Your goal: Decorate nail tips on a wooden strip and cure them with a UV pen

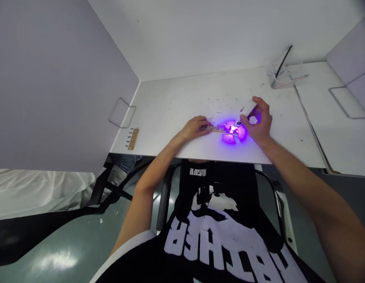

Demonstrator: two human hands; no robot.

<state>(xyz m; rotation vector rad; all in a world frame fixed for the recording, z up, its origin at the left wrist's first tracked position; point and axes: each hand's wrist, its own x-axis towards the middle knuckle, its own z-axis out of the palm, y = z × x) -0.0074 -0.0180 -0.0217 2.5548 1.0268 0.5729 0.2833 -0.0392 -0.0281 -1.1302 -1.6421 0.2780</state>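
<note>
My right hand grips a small white UV lamp between thumb and fingers, its head tilted down to the left. Violet light from it falls on the right end of a narrow wooden strip with several small upright pegs. My left hand is closed around the strip's left end and steadies it on the white table. What sits on the pegs is too small and too brightly lit to make out. The lamp's head is just above the strip's right end.
Another wooden strip with several nail-shaped tips along one side lies at the table's left. At the back right stands a clear container with thin brush-like tools. Wire handles or brackets are at the side panels. Dark specks dot the tabletop.
</note>
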